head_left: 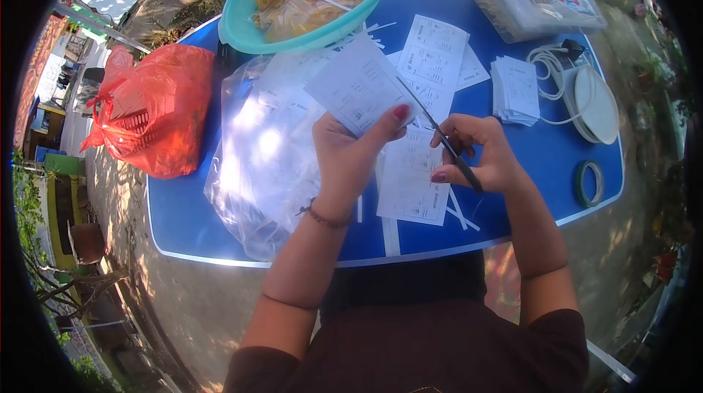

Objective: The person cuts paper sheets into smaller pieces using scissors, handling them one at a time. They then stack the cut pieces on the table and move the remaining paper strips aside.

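Note:
My left hand point(359, 148) pinches a printed sheet of paper point(364, 80) by its lower edge, thumb on top. In my right hand point(476, 151) is a pair of scissors point(463, 165) with dark handles, the blades pointing up and left along the sheet's right edge. More printed sheets point(433, 53) lie on the blue table beyond and beneath my hands, one of them point(414, 184) just below the scissors. Thin white paper strips point(461, 211) are scattered near these sheets. Left of my left hand spreads a clear plastic bag point(256, 151) with bright glare on it.
A turquoise basin point(234, 23) with bagged yellowish pieces stands at the back. On the left sits a red plastic bag point(157, 111). To the right are a stack of cut labels point(515, 89), a plastic container point(505, 5), a corded white device point(594, 104) and a green tape roll point(581, 182).

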The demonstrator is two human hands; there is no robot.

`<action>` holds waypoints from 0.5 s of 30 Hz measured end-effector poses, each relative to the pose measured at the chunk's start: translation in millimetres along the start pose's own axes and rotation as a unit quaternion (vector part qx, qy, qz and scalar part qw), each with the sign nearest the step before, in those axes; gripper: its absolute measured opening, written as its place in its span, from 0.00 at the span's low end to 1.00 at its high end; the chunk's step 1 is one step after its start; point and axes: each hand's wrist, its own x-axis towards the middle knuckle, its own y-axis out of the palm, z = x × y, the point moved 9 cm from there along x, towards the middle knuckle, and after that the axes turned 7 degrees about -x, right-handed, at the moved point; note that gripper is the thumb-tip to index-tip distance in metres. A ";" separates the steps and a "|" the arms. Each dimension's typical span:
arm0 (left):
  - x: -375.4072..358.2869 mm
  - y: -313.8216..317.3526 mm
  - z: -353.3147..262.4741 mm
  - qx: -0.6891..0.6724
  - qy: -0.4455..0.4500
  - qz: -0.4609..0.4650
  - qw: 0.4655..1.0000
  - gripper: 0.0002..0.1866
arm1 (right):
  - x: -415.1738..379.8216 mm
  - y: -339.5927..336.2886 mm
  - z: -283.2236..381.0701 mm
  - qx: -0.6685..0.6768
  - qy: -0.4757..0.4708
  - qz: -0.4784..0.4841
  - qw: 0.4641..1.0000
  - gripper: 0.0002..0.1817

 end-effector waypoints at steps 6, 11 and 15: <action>-0.1 -0.1 0.3 0.003 0.003 0.001 1.000 0.15 | 0.5 -0.8 2.4 -0.006 -0.011 -0.004 1.000 0.32; 0.0 0.7 0.6 0.008 0.006 0.003 1.000 0.15 | 0.7 -1.6 1.5 -0.014 -0.012 -0.007 1.000 0.31; 0.4 0.5 0.3 0.007 0.003 0.006 1.000 0.16 | 0.3 -1.8 0.0 -0.017 -0.013 -0.014 1.000 0.30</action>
